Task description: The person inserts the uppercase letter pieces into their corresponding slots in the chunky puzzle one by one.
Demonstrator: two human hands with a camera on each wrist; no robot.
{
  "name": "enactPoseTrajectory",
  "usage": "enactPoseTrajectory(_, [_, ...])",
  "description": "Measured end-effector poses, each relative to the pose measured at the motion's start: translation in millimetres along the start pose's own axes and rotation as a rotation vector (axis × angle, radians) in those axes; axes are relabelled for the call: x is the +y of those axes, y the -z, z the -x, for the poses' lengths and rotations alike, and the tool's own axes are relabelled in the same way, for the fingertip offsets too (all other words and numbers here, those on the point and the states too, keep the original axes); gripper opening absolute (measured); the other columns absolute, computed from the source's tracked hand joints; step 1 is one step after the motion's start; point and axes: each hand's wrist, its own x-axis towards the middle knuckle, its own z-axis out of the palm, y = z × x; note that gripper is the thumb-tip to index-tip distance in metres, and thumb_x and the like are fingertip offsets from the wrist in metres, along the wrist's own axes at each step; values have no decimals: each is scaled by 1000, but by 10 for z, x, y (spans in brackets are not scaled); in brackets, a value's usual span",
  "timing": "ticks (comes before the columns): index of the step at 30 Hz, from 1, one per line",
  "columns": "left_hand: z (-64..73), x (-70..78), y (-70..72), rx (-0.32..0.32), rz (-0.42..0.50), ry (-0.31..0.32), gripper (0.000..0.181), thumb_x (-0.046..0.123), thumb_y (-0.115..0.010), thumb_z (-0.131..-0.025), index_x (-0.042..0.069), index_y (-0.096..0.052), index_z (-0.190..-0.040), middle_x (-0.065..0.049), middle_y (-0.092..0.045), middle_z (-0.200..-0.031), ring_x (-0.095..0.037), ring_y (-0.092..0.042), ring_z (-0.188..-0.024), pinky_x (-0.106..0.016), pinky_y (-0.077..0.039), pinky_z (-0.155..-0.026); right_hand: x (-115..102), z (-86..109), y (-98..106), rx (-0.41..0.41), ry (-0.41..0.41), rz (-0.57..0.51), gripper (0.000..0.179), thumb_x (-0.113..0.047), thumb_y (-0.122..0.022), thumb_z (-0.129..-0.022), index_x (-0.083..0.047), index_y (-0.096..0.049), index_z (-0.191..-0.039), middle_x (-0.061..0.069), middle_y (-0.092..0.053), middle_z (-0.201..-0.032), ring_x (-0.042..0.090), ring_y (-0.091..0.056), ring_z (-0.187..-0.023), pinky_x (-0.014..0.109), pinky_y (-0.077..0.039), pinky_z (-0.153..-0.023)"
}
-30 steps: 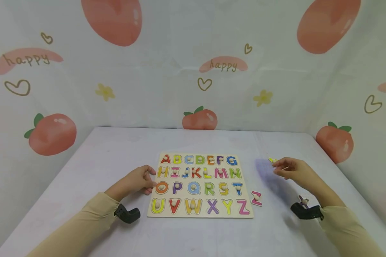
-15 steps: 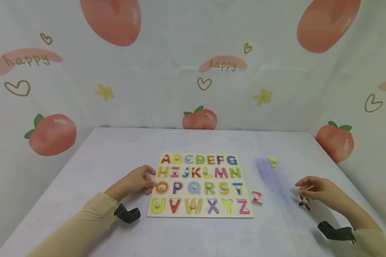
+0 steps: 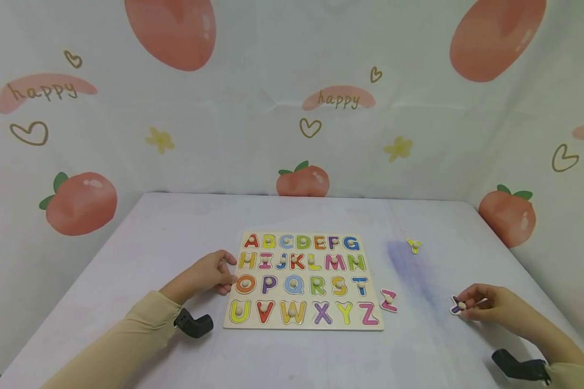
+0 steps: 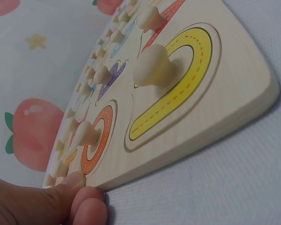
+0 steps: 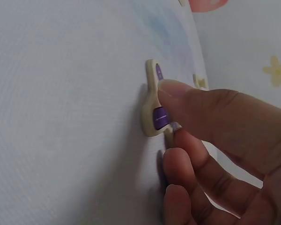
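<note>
The wooden alphabet puzzle board (image 3: 302,326) lies mid-table, with knobbed letters in most places. Printed X, Y and Z show in its bottom row without knobs. My left hand (image 3: 209,274) holds the board's left edge beside the O; in the left wrist view, the thumb (image 4: 75,179) lies at the rim near the orange O. To the right of the board, my right hand (image 3: 493,303) pinches the purple letter X piece (image 5: 160,118) between thumb and fingers. The hand partly covers the piece, and whether it touches the table is unclear.
A pink letter Z piece (image 3: 388,301) lies just off the board's lower right side. Farther back on the right is a yellow letter Y piece (image 3: 415,247). A bluish stain (image 3: 409,265) marks the white tablecloth. Printed cloth (image 3: 253,135) hangs behind.
My right hand has come away from the yellow Y, moved right and nearer to me, and taken hold of the purple X. The left hand stays at the board's edge.
</note>
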Motion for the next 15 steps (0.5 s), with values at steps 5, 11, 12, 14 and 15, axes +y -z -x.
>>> enactPoseTrajectory(5, [-1,3,3,-2,3,-1,43,6,-70,-87,-2,-46,-121,-9,-60,-76,-13,-59,-58,-25,-55,-56,-34,-20,-7,2,-42,18,27,-17,-72,-86,2,-63,-104,0,-58,-84,2,-53,-71,21,-45,-59])
enactPoseTrajectory(11, [7,7,1,4,-4,5,43,6,-70,-87,-2,-46,-121,-9,-60,-76,-14,-59,-58,-25,-55,-57,-145,-65,37,-31,-9,7,20,-12,-67,-89,4,-64,-102,1,-62,-83,0,-52,-69,20,-48,-61])
enactPoseTrajectory(12, [8,7,0,5,-4,6,43,6,-70,-87,-2,-46,-121,-9,-60,-76,-14,-59,-58,-25,-55,-57,-185,-78,48,-31,5,6,20,-12,-68,-89,4,-64,-101,0,-62,-83,0,-52,-69,20,-49,-62])
enactPoseTrajectory(14, [5,2,-5,5,-4,10,43,7,-71,-87,-2,-46,-121,-9,-60,-76,-14,-59,-58,-25,-55,-57,-282,-108,66,-22,40,12,20,-13,-68,-89,2,-65,-101,-1,-63,-82,0,-54,-70,20,-50,-62])
enactPoseTrajectory(15, [3,1,-6,5,-3,11,43,7,-71,-87,-2,-46,-121,-9,-60,-76,-14,-59,-59,-25,-55,-57,-343,-128,67,-13,63,16,20,-14,-69,-88,1,-65,-100,-2,-64,-82,1,-55,-70,20,-50,-62])
